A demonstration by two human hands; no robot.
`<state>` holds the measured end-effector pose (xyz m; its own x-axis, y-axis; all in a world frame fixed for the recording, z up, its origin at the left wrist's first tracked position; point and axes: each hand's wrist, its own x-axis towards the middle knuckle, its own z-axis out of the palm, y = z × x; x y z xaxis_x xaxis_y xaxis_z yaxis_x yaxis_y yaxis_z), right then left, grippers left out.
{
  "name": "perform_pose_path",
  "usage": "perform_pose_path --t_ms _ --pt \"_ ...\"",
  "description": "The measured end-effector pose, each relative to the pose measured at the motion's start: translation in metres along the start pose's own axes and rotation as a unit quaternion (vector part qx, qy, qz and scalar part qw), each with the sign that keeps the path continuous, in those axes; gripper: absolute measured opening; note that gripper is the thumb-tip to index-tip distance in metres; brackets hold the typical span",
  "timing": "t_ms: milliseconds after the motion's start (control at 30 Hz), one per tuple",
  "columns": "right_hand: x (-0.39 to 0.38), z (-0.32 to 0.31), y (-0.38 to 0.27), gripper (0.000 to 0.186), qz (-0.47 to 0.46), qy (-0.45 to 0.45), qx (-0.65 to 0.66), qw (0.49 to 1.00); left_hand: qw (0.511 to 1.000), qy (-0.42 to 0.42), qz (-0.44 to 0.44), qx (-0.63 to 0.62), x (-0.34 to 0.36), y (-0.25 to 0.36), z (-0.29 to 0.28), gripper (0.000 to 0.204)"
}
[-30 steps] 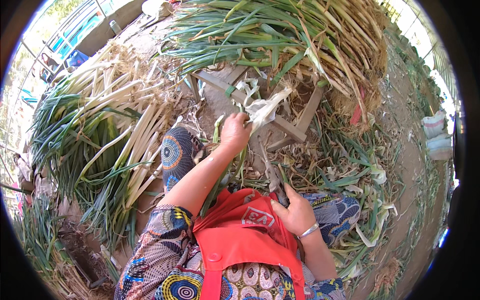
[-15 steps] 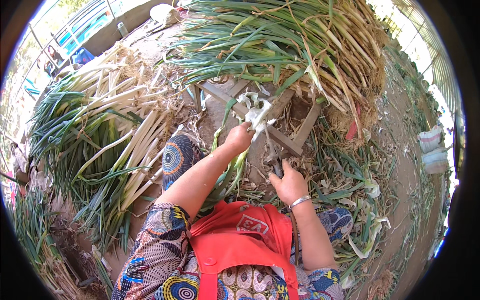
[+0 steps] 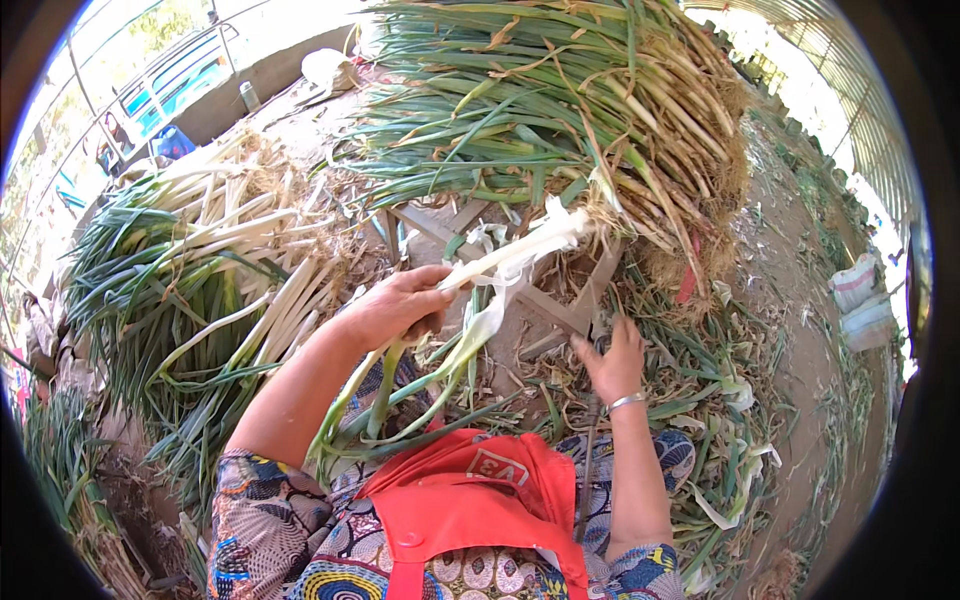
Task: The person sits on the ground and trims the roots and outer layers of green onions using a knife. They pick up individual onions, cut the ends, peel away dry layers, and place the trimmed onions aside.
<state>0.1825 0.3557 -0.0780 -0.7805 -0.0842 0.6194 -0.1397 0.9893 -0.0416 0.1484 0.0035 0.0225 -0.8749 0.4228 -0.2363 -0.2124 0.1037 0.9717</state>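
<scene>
My left hand (image 3: 402,300) is closed around a long green onion (image 3: 525,245). Its white stalk points up and right, with the root end near the unpeeled pile, and its green leaves trail down toward my lap. A loose pale outer layer (image 3: 484,326) hangs off the stalk. Lower and to the right, my right hand (image 3: 614,365) is closed around what looks like an air blow gun, mostly hidden by the fingers. A thin hose (image 3: 588,465) runs from below that hand toward my lap.
Ahead lies a big pile of unpeeled green onions (image 3: 480,120) above a wooden frame (image 3: 550,308). White-stalked onions (image 3: 215,215) are heaped at left. Leaf scraps (image 3: 700,400) litter the ground at right, near pale sacks (image 3: 862,300).
My left hand has moved left and toward me, bringing the onion's stalk into plain view. My right hand has shifted right and slightly away from me, apart from the onion.
</scene>
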Motion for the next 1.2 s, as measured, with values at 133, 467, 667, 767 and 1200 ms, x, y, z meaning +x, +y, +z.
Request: perform_pose_path --t_ms 133,467,667,767,1200 --pt "0.058 -0.059 -0.023 0.073 0.241 -0.154 0.698 0.657 0.988 -0.147 0.007 -0.047 -0.019 0.016 0.001 0.035" --pt "0.072 -0.120 0.017 0.012 -0.037 -0.137 0.189 0.972 0.985 -0.143 -0.039 0.086 -0.048 0.023 -0.015 0.038" --pt "-0.013 -0.176 0.325 0.029 0.359 -0.074 -0.234 0.901 0.962 -0.050 0.015 0.267 -0.054 0.024 -0.016 0.042" --pt "-0.014 -0.176 0.284 0.041 0.306 -0.119 -0.238 0.914 0.941 -0.044 0.065 0.328 -0.041 0.013 -0.012 0.042" --pt "0.007 -0.097 -0.014 0.019 0.001 -0.181 0.240 0.954 0.928 -0.126 0.091 0.338 -0.022 0.022 0.032 0.040"
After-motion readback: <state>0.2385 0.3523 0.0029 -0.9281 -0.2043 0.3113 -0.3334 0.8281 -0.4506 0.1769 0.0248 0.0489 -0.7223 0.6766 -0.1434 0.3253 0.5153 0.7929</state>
